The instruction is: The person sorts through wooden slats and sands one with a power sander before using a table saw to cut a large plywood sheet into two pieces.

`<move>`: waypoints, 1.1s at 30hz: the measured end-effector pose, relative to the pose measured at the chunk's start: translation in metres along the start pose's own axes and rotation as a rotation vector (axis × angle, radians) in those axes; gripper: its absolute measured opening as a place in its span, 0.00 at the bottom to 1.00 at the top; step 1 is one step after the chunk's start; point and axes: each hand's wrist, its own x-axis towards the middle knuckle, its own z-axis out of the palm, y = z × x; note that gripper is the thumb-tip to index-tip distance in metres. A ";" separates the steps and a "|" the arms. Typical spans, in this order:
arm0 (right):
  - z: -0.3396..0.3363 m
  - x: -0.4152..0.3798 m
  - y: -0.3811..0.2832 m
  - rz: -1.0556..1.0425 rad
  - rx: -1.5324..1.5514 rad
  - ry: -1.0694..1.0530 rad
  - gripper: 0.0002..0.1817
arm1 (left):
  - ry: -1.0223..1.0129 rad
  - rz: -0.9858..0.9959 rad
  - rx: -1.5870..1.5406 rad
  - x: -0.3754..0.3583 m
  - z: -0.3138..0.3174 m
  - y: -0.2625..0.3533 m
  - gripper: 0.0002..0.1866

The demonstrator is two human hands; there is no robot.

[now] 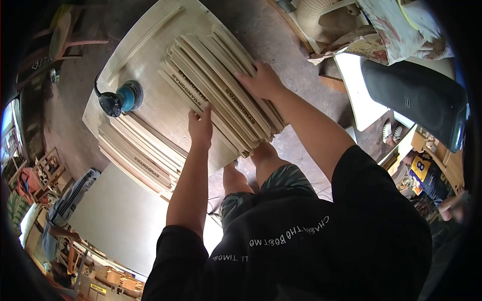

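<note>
A bundle of long pale wooden strips (pixel 216 83), several with dark printed lettering, lies at a slant on a light wooden board. My left hand (pixel 201 128) grips the outer strip on the left side of the bundle, its fingers at the strip's edge. On the bundle's right side, my right hand (pixel 261 83) holds the outer strips, thumb over the top and the other fingers partly hidden. The strips' near ends reach the board's edge above my legs.
A blue and black sander (pixel 128 98) stands on the board (pixel 150 65) at left. More strips (pixel 145 155) lie along the left edge. A white panel (pixel 120 215) is below left. A black speaker (pixel 414 103) stands at right. Other people (pixel 427 173) are at the far sides.
</note>
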 end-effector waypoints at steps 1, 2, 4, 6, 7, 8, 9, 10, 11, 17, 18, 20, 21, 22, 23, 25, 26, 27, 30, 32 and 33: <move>-0.001 0.005 0.002 0.017 0.009 -0.011 0.44 | 0.008 0.035 0.062 0.010 0.003 -0.007 0.37; -0.003 0.013 0.007 0.035 0.018 -0.022 0.44 | 0.016 0.069 0.125 0.018 0.004 -0.015 0.36; 0.005 0.016 0.013 0.025 -0.080 0.014 0.45 | 0.027 0.098 0.026 0.016 0.005 -0.013 0.29; 0.025 0.003 0.010 -0.027 -0.289 0.106 0.45 | 0.069 0.187 -0.005 0.022 0.007 -0.025 0.25; 0.024 -0.002 0.009 -0.028 -0.260 0.086 0.44 | 0.073 0.194 0.034 0.024 0.007 -0.030 0.25; 0.022 -0.004 0.008 -0.030 -0.231 0.067 0.43 | 0.077 0.202 0.073 0.026 0.006 -0.034 0.25; 0.020 -0.007 0.005 -0.033 -0.203 0.046 0.42 | 0.081 0.229 0.086 0.026 0.006 -0.034 0.25; 0.018 -0.010 0.003 -0.043 -0.198 0.046 0.41 | 0.086 0.257 0.100 0.025 0.007 -0.033 0.25; 0.016 -0.013 0.002 -0.053 -0.193 0.046 0.39 | 0.090 0.304 0.090 0.023 0.008 -0.034 0.25; 0.015 -0.015 0.014 -0.157 -0.113 0.100 0.30 | 0.047 0.255 0.037 0.019 0.006 -0.033 0.25; 0.018 -0.014 0.016 -0.153 -0.195 0.143 0.30 | 0.052 0.260 0.044 0.021 0.005 -0.036 0.25; 0.017 -0.009 0.023 -0.132 -0.107 0.158 0.29 | 0.060 0.249 0.102 0.028 0.003 -0.041 0.26; 0.016 -0.007 0.023 -0.120 -0.062 0.167 0.29 | 0.062 0.244 0.133 0.028 0.002 -0.040 0.26; 0.016 -0.006 0.024 -0.118 -0.055 0.166 0.29 | 0.063 0.253 0.136 0.028 0.001 -0.040 0.26; 0.015 -0.005 0.026 -0.115 -0.048 0.166 0.28 | 0.063 0.261 0.139 0.028 0.001 -0.040 0.27; 0.016 -0.006 0.029 -0.120 -0.055 0.208 0.27 | 0.059 0.270 0.117 0.027 0.001 -0.042 0.29; 0.019 -0.006 0.029 -0.132 -0.068 0.251 0.27 | 0.059 0.274 0.090 0.027 0.001 -0.042 0.30; 0.019 -0.007 0.026 -0.146 -0.081 0.294 0.26 | 0.059 0.278 0.063 0.025 0.002 -0.039 0.31; 0.012 -0.010 0.020 -0.089 0.049 0.245 0.22 | 0.030 0.164 0.004 0.017 -0.001 -0.032 0.35; 0.015 -0.007 0.021 -0.122 0.053 0.242 0.20 | 0.041 0.162 0.008 0.018 -0.002 -0.033 0.36; 0.016 -0.007 0.022 -0.137 0.055 0.241 0.19 | 0.046 0.161 0.010 0.016 -0.003 -0.031 0.36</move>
